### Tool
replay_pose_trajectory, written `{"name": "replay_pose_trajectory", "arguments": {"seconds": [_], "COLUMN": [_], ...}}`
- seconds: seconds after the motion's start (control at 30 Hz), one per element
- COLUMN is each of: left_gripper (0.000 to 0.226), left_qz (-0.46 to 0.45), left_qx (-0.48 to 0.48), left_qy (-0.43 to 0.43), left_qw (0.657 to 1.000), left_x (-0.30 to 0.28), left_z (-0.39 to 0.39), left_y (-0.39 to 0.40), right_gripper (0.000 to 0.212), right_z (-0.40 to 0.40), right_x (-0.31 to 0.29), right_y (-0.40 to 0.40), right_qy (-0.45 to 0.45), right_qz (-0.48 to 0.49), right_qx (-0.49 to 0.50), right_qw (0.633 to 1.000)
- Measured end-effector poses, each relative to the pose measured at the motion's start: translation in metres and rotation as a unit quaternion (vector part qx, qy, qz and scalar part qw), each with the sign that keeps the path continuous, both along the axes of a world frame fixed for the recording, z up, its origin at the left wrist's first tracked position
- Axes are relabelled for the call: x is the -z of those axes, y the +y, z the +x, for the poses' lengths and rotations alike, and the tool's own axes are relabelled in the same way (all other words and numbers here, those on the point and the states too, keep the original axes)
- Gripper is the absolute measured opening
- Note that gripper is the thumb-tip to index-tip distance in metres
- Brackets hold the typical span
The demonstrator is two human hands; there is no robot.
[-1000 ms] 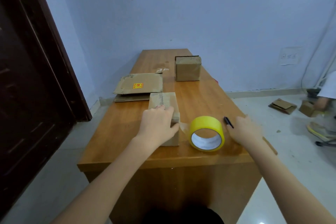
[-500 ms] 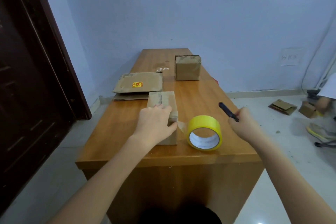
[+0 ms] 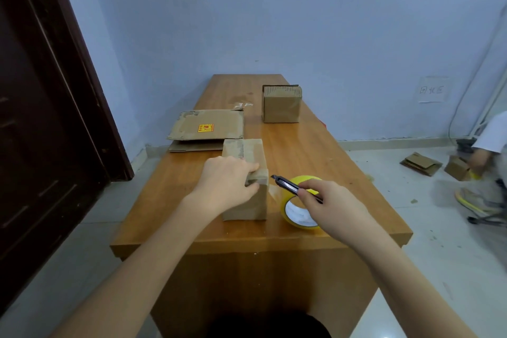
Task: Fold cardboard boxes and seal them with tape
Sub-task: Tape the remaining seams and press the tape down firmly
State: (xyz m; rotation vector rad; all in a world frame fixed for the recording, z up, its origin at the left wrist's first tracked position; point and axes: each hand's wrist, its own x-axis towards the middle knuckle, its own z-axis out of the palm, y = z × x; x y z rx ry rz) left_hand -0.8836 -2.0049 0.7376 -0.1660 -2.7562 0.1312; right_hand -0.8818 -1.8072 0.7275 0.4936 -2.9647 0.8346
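While left hand (image 3: 225,184) grips box (image 3: 247,203), right hand (image 3: 332,206) holds cutter (image 3: 288,184) beside it

Single head-worn, wide-angle view, looking forward and down along the length of the desk (image 3: 301,145). The near desk edge crosses the lower centre of the frame; the far end meets the wall at upper centre. Both forearms enter from the bottom corners, with the left hand (image 3: 225,186) and right hand (image 3: 329,206) close to the lens at mid-frame. A door (image 3: 41,118) fills the left edge; floor shows at right. Straight lines bow towards the borders.
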Motion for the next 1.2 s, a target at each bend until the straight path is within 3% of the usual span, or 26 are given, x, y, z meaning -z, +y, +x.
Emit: {"name": "replay_pose_trajectory", "arguments": {"seconds": [0.13,0.47,0.73,0.9,1.07,1.2], "left_gripper": [0.047,0.046,0.048,0.048,0.049,0.048], "left_qz": [-0.008,-0.038,-0.058,-0.053,-0.032,-0.032], "left_qx": [0.000,-0.001,-0.011,-0.009,0.010,0.006], "left_qy": [-0.005,0.003,0.000,0.004,0.000,0.010], "left_qw": [1.000,0.999,0.998,0.999,0.999,0.999], "left_x": [0.001,0.005,0.006,0.005,0.004,0.006], "left_z": [-0.001,0.000,-0.001,-0.002,0.000,-0.001], "left_y": [0.000,0.003,0.003,0.000,-0.007,-0.007], "right_gripper": [0.038,0.038,0.037,0.035,0.036,0.042], "right_z": [-0.002,0.006,0.031,0.054,0.047,0.040], "right_x": [0.002,0.003,0.016,0.027,0.009,0.001], "right_y": [-0.011,-0.013,-0.014,-0.021,0.007,0.018], "right_qy": [-0.003,-0.050,0.001,-0.011,-0.083,-0.055], "right_qz": [0.005,-0.052,-0.078,-0.044,-0.108,-0.179], "right_qx": [-0.002,-0.032,-0.045,-0.070,-0.051,-0.046], "right_qw": [1.000,0.997,0.996,0.997,0.989,0.981]}}
